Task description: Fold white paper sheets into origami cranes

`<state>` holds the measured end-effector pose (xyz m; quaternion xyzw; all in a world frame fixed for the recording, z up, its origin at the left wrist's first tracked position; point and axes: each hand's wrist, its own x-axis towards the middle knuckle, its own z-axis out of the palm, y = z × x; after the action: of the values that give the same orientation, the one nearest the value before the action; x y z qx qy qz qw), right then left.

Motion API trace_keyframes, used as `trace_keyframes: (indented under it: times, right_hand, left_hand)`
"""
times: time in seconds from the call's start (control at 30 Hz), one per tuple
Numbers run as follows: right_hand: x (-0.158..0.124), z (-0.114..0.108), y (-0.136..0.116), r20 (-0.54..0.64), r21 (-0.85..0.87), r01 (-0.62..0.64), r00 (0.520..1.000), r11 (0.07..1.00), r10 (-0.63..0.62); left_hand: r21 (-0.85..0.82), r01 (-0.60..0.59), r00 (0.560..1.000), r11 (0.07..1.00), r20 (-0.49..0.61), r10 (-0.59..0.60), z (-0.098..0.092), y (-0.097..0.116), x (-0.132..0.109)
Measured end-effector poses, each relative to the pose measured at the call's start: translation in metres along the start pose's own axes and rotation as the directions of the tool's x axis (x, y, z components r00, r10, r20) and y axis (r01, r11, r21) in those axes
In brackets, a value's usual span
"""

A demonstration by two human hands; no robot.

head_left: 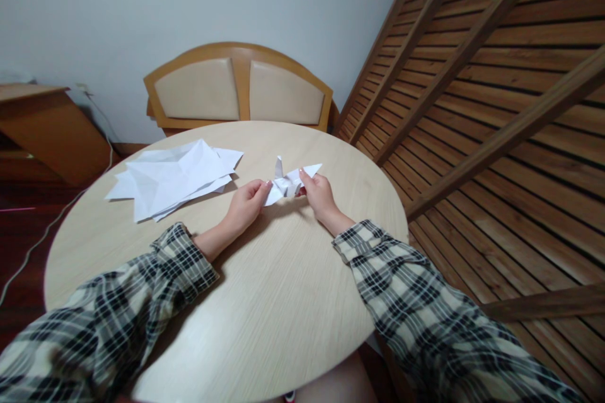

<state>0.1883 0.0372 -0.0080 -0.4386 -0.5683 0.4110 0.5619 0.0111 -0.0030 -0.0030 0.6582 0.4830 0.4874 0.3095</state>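
A small white origami crane (286, 184) is held between my two hands, just above the table. One narrow folded point sticks up from it, and its wide flaps spread to both sides. My left hand (247, 203) pinches the left flap between thumb and fingers. On the other side, my right hand (319, 194) grips the right flap, thumb on top; its tip pokes out beyond the thumb. The fingers underneath the paper are mostly hidden.
Creased white paper sheets (177, 176) lie in a loose stack on the round wooden table (265, 302), left of my hands. A headboard-like panel (236, 85) stands behind the table. Wooden slats (496, 107) lean along the right, and a cable (45, 233) runs down the left.
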Motion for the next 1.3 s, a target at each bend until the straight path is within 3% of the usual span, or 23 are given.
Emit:
trace_keyframes:
  times: [0.2, 0.47, 0.7, 0.83, 1.07, 1.2, 1.3]
  right_hand:
    - [0.0, -0.002, -0.001, 0.019, -0.071, -0.048, 0.999, 0.996, 0.049]
    - [0.0, -0.003, -0.008, 0.05, -0.016, 0.031, 0.998, 0.999, -0.03]
    - [0.005, -0.005, -0.005, -0.043, -0.004, 0.017, 0.999, 1.0, -0.018]
    - [0.008, -0.006, 0.001, -0.043, -0.022, 0.005, 0.999, 1.0, -0.006]
    - [0.013, -0.016, 0.005, -0.032, -0.016, 0.047, 0.998, 0.999, -0.047]
    - [0.017, -0.019, 0.009, -0.004, 0.036, 0.015, 1.0, 0.999, -0.015]
    - [0.024, -0.023, 0.014, -0.074, 0.1, -0.03, 0.997, 0.995, 0.037]
  left_hand:
    - [-0.007, 0.009, 0.997, 1.0, -0.077, -0.01, -0.003, 0.002, 0.001]
    - [-0.125, -0.001, 0.991, 0.992, -0.129, -0.015, -0.012, -0.004, 0.008]
    - [-0.227, 0.109, 0.993, 0.968, -0.03, -0.118, -0.02, -0.006, 0.013]
    - [-0.158, 0.096, 0.995, 0.983, -0.026, -0.101, -0.03, -0.008, 0.015]
    - [-0.015, 0.07, 0.987, 0.997, -0.141, -0.072, -0.053, -0.02, 0.02]
    - [0.076, 0.05, 0.986, 0.996, -0.16, -0.037, -0.054, -0.023, 0.019]
    - [0.103, 0.015, 0.99, 0.995, -0.138, 0.0, -0.052, -0.024, 0.017]
